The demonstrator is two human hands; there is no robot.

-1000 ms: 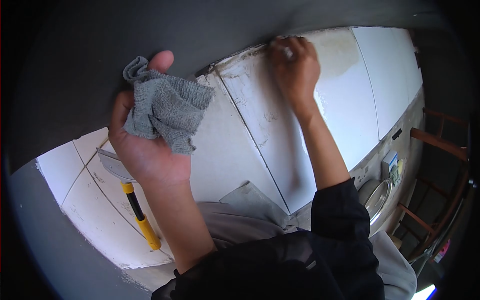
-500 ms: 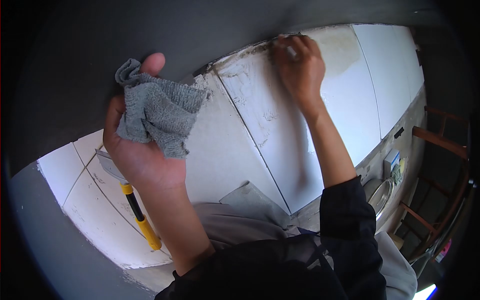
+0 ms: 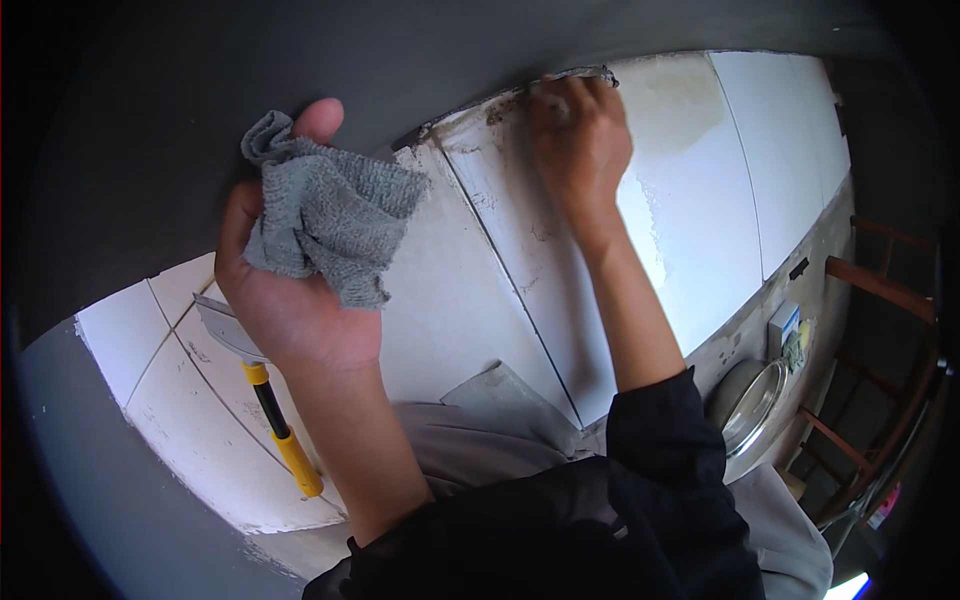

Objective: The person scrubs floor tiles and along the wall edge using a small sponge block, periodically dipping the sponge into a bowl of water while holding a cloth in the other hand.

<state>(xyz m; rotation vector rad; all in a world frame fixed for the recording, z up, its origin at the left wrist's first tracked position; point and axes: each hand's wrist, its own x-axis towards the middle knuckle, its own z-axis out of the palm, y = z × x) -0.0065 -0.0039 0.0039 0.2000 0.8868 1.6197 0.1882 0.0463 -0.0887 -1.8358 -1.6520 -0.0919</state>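
A crumpled grey cloth lies in my left hand, palm up, with thumb and fingers curled around it. My right hand is closed against the dirty upper edge of the white tiles, where they meet a dark surface. Whatever is between its fingers is too hidden to name. Brown smears and wet streaks mark the tile around that hand. A scraper with a yellow and black handle lies on the tiles below my left wrist, its wide metal blade partly behind the hand.
A shiny metal basin stands at the right, close to a small box. Reddish-brown bars rise along the far right. A grey flat piece lies by my knee. The dark surface overhangs the tiles.
My right hand has shifted a little left and down along the tile edge, uncovering some of the dark grime to its right. My left hand with the cloth has drifted slightly right.
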